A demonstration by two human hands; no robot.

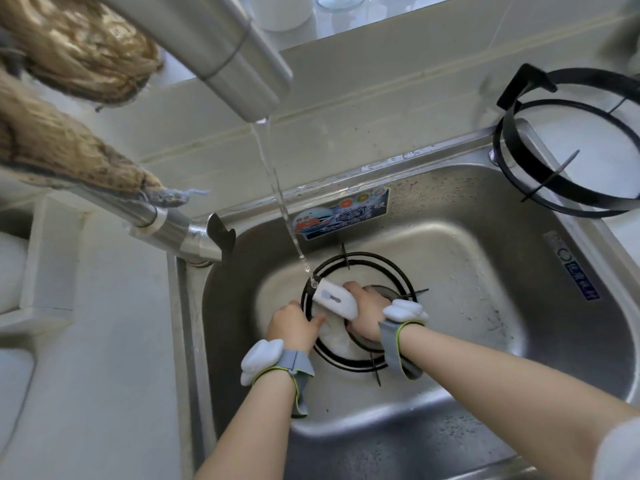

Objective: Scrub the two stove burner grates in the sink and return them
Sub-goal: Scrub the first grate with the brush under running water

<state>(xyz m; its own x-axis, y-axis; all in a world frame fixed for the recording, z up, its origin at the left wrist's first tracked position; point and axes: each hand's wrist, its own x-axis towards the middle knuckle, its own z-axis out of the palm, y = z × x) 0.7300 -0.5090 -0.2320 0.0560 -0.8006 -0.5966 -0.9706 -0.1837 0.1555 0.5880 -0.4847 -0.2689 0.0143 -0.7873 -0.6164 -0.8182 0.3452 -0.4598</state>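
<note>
Steel sink (485, 271) is holding one grate (362, 255) under the fingers. Left hand (294, 327) is gripping its rim; right hand (369, 313) is clutching a white scrubber (334, 301). Second grate (504, 161) is lying well beyond them.

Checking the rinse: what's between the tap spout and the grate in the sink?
In the head view, only a stream of water, falling from the tap onto the grate beside the white scrubber in the right hand.

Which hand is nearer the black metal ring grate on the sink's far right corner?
Right. The right hand is down-left of the grate; the left hand sits farther left.
</note>
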